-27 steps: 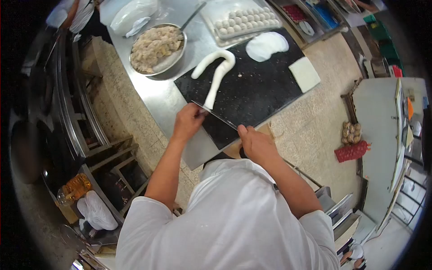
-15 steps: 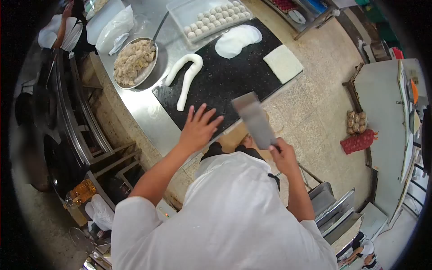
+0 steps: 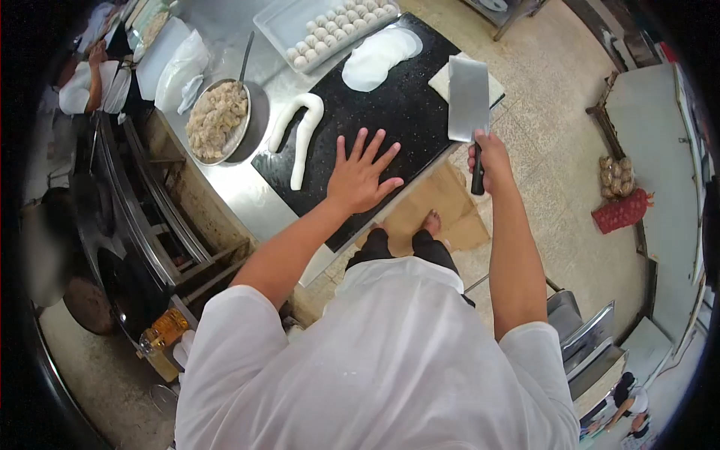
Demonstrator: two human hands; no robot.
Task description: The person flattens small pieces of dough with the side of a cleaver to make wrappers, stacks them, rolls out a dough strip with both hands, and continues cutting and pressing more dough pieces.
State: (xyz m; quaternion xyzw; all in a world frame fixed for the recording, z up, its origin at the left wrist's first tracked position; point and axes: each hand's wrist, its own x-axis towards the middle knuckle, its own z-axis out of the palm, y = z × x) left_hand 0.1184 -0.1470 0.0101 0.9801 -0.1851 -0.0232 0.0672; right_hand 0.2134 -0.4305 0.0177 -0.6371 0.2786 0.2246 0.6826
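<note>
My right hand [image 3: 493, 160] grips a cleaver [image 3: 468, 97] by its black handle. The broad blade points away from me and covers part of a folded white cloth [image 3: 441, 81] at the right edge of the black work slab [image 3: 409, 124]. My left hand [image 3: 360, 177] is spread over the near part of the slab, holding nothing; whether the palm touches it I cannot tell. Left of those fingers lies a hook-shaped rope of white dough [image 3: 304, 142]. Farther back on the slab is a pile of flat, round dough wrappers [image 3: 379, 61].
Behind the slab stands a plastic tray [image 3: 264, 22] with rows of dough balls [image 3: 322, 34]. A metal bowl of pale filling [image 3: 217, 120] with a utensil is on the steel table's left. Stove equipment [image 3: 142, 202] stands left. Another person [image 3: 97, 86] is at upper left.
My right hand has lifted the cleaver up and away from me, from beside the slab to over the cloth. My left hand has moved forward and right, fingers spreading. The view has shifted slightly.
</note>
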